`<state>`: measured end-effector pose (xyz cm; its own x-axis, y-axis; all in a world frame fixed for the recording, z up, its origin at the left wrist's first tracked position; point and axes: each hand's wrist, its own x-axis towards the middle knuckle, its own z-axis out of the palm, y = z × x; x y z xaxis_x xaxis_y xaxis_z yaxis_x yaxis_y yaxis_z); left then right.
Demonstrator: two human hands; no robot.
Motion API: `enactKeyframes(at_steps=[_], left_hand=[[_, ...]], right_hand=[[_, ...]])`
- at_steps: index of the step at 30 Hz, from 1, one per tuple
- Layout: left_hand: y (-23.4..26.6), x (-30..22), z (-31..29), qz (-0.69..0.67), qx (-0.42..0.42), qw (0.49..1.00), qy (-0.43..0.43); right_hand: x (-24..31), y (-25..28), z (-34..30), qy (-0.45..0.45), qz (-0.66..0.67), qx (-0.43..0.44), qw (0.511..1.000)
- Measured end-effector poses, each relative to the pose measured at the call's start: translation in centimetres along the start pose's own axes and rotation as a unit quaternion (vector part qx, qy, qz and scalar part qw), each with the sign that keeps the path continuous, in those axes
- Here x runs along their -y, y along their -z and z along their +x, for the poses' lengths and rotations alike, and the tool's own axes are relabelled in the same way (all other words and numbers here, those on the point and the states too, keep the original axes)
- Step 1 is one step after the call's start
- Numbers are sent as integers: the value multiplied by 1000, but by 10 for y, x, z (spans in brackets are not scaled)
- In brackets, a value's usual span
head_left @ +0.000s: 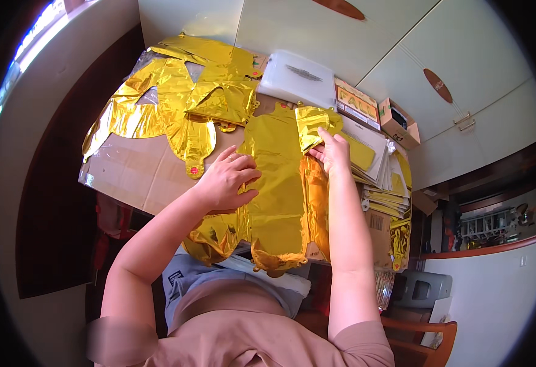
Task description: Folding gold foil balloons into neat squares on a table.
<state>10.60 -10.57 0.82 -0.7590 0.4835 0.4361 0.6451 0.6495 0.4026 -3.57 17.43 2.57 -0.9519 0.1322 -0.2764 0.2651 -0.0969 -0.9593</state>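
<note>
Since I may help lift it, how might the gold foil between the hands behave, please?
The gold foil is probably floppy, since its lower end crumples. Its thin, creased look suggests little weight, and its shiny surface may feel slippery.

The surface point(124, 174) is viewed at close range from the wearer's head, downward past both forearms point(164, 235), through a fisheye.

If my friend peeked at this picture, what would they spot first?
Probably the big, shiny gold foil piece in the middle, between the left hand and the right hand, which pinches a folded gold flap. Next, maybe the other crinkly gold foil pieces spread on cardboard at the upper left.
</note>
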Motion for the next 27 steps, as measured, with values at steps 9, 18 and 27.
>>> enactKeyframes(at_steps=[9,18,27], left_hand=[[0,-2,0,-4,-14,1000,-2],[1,-1,-1,-7,5,1000,8],[-1,-1,-2,-12,-14,1000,-9]], right_hand=[[11,15,4,24,-76,-32,996],[14,19,3,-1,-43,7,999],[15,8,4,40,-127,-23,991]])
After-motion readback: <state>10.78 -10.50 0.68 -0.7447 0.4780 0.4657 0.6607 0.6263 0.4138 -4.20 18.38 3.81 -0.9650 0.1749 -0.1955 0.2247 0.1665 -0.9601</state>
